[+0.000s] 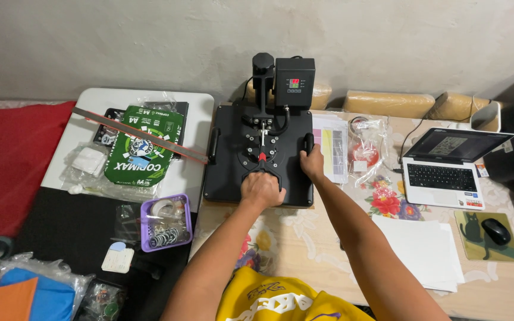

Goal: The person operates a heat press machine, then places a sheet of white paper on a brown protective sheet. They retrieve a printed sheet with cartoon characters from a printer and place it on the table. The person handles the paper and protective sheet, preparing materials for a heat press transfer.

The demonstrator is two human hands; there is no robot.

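Left hand (262,189) clenched on the front lever handle of the black heat press (233,172) at the table's back edge, right hand (313,162) wrapped round its side grip (309,142) — likely heavy, rigid, hot — best held by handles.

One heat press (260,151); two hands (263,189) (gripping).

Left hand (262,189) grips heat press (259,156) handle; right hand (313,162) apparently steadies side.

laptop (444,169) right of heat press (260,151)
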